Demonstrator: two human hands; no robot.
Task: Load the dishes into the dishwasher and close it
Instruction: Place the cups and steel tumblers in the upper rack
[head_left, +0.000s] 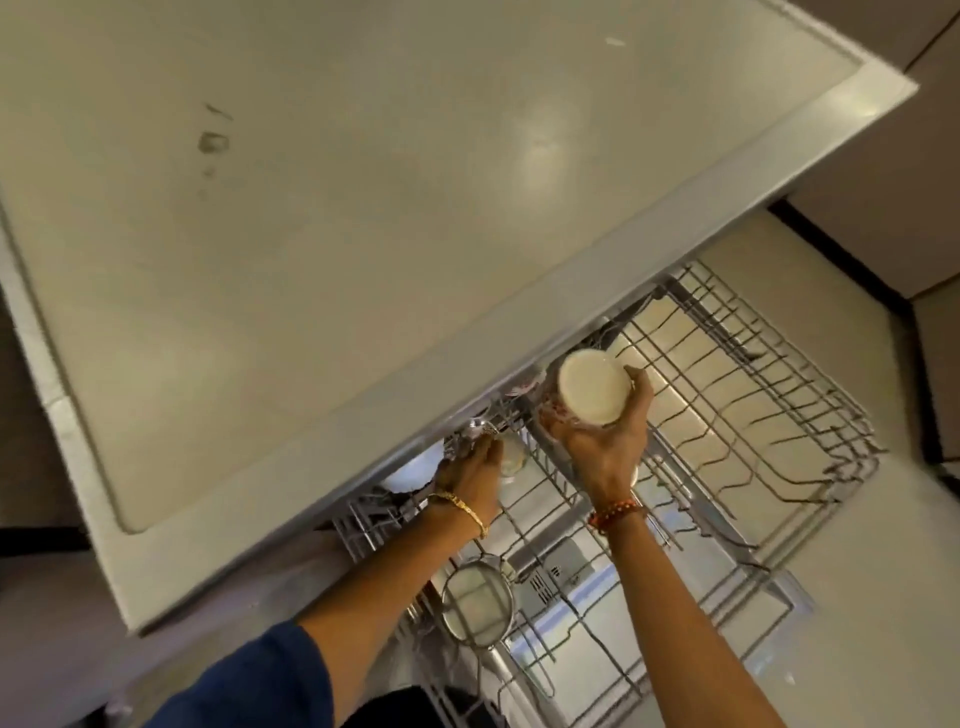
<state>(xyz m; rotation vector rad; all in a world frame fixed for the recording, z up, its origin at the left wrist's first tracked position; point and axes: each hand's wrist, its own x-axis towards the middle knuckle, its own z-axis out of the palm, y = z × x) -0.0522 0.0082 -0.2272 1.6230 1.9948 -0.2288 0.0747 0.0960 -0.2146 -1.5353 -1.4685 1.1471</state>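
I look down at a pulled-out dishwasher rack (737, 395) of grey wire below a white countertop (363, 182). My right hand (608, 436) grips a cream bowl (595, 387) held upside down over the rack's near-left part, its pale base facing me. My left hand (472, 470) reaches under the counter edge and holds a clear glass (511, 457) at the rack's left side. A round metal strainer (478, 605) lies in the rack close to me. A white dish (415, 470) sits partly hidden under the counter.
The open dishwasher door (561, 569) shows beneath the rack wires. Pale floor (883, 597) lies to the right, with a dark skirting and wall (857, 260) beyond. The right half of the rack holds only bare tines.
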